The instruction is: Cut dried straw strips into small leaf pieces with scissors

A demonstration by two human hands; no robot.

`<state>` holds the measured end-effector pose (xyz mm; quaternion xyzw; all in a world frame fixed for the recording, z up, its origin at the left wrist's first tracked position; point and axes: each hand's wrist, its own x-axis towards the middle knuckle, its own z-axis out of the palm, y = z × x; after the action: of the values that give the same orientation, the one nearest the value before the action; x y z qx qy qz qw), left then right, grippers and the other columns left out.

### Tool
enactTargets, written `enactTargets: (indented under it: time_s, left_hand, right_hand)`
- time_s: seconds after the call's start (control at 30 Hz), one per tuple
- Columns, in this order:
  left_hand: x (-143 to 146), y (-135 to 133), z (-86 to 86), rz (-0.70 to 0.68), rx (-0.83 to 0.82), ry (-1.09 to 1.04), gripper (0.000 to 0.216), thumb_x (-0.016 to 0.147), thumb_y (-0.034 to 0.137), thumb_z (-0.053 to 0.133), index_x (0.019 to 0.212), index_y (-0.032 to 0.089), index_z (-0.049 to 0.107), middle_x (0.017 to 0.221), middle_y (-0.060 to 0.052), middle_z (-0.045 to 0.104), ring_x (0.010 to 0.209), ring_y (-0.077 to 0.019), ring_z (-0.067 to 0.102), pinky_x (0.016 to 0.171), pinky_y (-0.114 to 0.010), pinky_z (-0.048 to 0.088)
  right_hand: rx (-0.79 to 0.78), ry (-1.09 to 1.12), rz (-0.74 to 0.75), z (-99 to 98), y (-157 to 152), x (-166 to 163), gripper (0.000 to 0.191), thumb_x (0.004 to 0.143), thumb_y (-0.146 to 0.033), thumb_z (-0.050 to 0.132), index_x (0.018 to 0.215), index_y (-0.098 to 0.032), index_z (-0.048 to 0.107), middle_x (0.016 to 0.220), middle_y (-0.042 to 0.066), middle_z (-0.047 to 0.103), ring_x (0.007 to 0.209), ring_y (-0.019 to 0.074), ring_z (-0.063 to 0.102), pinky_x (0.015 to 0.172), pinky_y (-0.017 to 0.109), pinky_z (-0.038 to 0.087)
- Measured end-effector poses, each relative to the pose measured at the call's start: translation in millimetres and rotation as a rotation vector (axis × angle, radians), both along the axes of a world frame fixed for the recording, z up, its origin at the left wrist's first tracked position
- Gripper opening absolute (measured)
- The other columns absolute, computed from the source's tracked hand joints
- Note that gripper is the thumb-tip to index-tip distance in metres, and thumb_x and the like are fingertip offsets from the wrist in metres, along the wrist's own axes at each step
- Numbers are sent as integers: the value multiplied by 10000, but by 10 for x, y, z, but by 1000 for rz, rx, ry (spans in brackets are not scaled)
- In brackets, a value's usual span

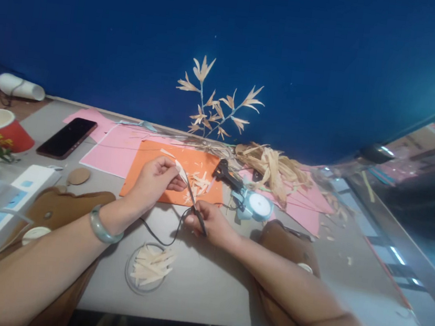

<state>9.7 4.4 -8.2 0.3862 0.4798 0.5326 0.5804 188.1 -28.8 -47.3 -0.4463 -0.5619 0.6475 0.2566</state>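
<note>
My left hand (162,177) pinches a pale strip of husk (179,169) above an orange sheet (150,160). Fingers of my right hand (212,223) wrap the black handles of a pair of scissors (191,190), whose blades point up and left to the strip. Several cut pale pieces (198,183) lie on the orange sheet behind the scissors. Nearer to me, a round clear dish (128,273) holds a heap of pale pointed strips (149,264). A black cable (160,240) runs over the table below my hands.
A black glue gun (226,174), a light blue round device (257,206) and dry husks (274,167) lie to the right. Behind stands a branch with husk flowers (212,107). At left are a phone (68,136), a red cup (18,136) and a power strip (28,187).
</note>
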Motion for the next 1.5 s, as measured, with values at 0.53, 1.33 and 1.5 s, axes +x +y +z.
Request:
enactTargets:
  time_s: [0.53,1.33,1.5]
  left_hand:
    - [10,-8,20,0,9,-13,215,702,279,670,747,163,495,561,14,633,550,-154,679,566,-255,567]
    - [-252,-69,33,-1081,44,741,125,650,201,558,618,195,678,516,17,606,468,-127,522,453,-206,363]
    - [-267,172,-239,-323,269,1001,139,715,247,560,712,201,691,655,-31,646,610,-176,574,598,-266,437]
  right_hand:
    - [37,-27,17,14,-29,13,457,723,-562,679,650,-202,406,419,-74,499,393,65,398,429,213,282]
    - [354,-53,-353,104,38,73,395,860,-562,512,700,-208,445,506,-39,526,480,99,438,506,249,343]
    - [353,-61,-354,100,39,66,409,853,-577,516,685,-212,440,509,-28,545,486,106,446,510,256,361]
